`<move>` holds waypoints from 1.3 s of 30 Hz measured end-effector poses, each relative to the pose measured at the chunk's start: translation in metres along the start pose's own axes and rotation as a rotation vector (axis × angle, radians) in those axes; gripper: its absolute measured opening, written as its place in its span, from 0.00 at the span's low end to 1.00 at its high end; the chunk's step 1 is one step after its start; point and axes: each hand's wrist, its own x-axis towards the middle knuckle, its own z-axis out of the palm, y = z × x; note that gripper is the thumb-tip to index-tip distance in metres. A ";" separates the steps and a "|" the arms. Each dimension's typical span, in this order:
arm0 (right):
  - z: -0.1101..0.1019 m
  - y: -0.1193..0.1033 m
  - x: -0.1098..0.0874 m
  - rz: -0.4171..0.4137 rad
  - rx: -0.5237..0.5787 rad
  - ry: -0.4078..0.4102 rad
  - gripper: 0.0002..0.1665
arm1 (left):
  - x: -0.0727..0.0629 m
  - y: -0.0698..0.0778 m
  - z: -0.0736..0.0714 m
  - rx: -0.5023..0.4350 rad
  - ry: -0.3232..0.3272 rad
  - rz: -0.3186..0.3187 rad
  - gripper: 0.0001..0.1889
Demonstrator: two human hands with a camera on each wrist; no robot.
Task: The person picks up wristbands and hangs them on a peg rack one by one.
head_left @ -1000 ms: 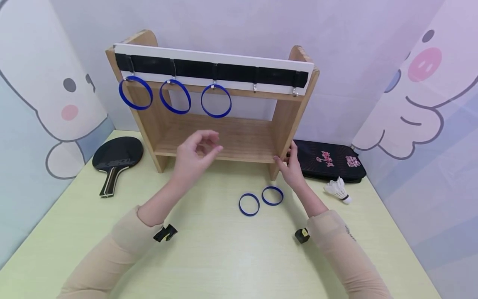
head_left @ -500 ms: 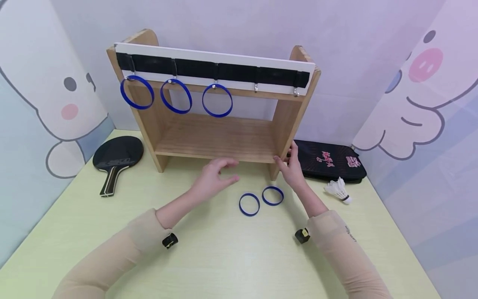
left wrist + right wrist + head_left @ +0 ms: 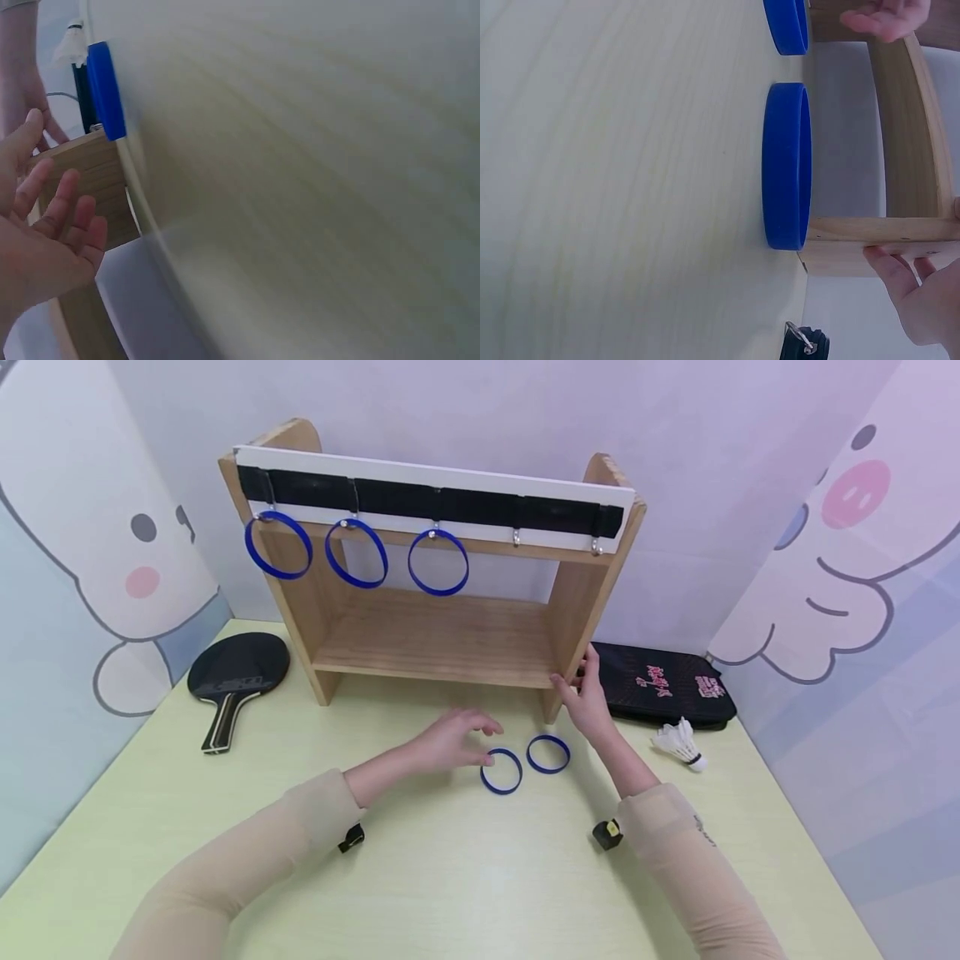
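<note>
In the head view my left hand is low over the table, thumb and fingers spread apart with nothing between them. Its thumb tip overlaps the near-left edge of a blue ring lying flat. A second blue ring lies just to the right. My right hand grips the lower right side panel of the wooden shelf, thumb at the front edge and fingers on the outer side. Three more blue rings, among them the leftmost ring, hang from hooks along the shelf's white board.
Two hooks at the board's right end, including the end hook, carry no ring. A black table tennis bat lies left of the shelf. Right of it are a black case and a shuttlecock. Walls stand behind and beside the table.
My left hand has come down from in front of the shelf, moving right and toward the left ring on the table. The right hand keeps its grip on the panel.
</note>
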 end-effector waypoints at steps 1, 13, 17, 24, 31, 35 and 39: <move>0.000 0.000 0.000 0.003 -0.002 -0.002 0.42 | 0.001 -0.001 0.001 0.009 -0.020 0.008 0.24; 0.002 0.029 0.010 -0.003 -0.006 0.016 0.44 | 0.012 -0.015 0.010 0.147 -0.145 0.097 0.20; 0.002 0.036 0.012 -0.015 -0.007 0.025 0.44 | 0.016 -0.021 0.012 0.148 -0.173 0.141 0.17; 0.003 0.037 0.012 -0.007 0.002 0.026 0.43 | 0.018 -0.025 0.013 0.123 -0.217 0.098 0.16; 0.003 0.038 0.013 -0.025 0.002 0.034 0.43 | 0.019 -0.026 0.014 0.106 -0.213 0.093 0.16; 0.003 0.039 0.014 -0.029 -0.007 0.038 0.43 | 0.019 -0.025 0.013 0.088 -0.196 0.098 0.16; 0.003 0.038 0.014 -0.030 -0.009 0.036 0.43 | 0.019 -0.023 0.013 0.068 -0.164 0.097 0.14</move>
